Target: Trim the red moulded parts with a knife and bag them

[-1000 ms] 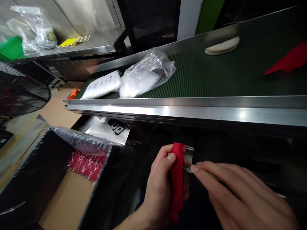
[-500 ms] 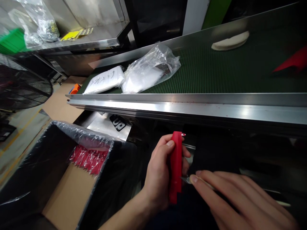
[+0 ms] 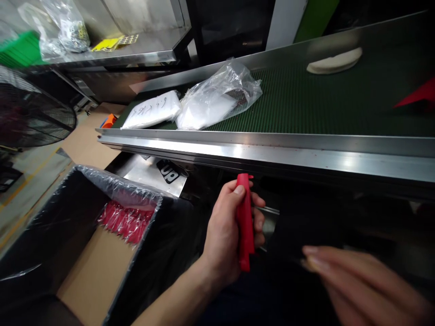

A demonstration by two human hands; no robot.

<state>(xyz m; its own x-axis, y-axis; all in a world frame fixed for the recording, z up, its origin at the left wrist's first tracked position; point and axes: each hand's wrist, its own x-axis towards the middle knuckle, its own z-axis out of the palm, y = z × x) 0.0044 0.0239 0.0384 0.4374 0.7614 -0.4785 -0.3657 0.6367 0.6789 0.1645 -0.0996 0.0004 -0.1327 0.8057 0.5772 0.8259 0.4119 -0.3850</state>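
The left hand [image 3: 224,235] is closed around a red plastic strip [image 3: 245,226], with the fingers curled behind it and the thumb pressed against its near face. The strip stands almost upright in the view, its long axis tilted only slightly, with the top end just above the thumb and the lower end reaching below the fist. A thin metal strip [image 3: 270,211] shows just right of that fist, behind the red piece, though how the two meet is hidden. The right hand [image 3: 367,285] sits low at the right edge, blurred, drawn together at the tips and well apart from the red strip, which lies to its left; whether it pinches anything is impossible to tell. The left hand is plainly the nearer of the two to the strip. Further left stands a cardboard box [image 3: 91,276] lined with black sheet and clear film, with red pieces [image 3: 125,222] bunched inside. Above runs a conveyor with a green belt [image 3: 306,104] and a stainless rail [image 3: 272,147], carrying a white bag [image 3: 151,110], a clear plastic bag [image 3: 217,95], a cream pad [image 3: 335,62] and a red piece [image 3: 418,95].
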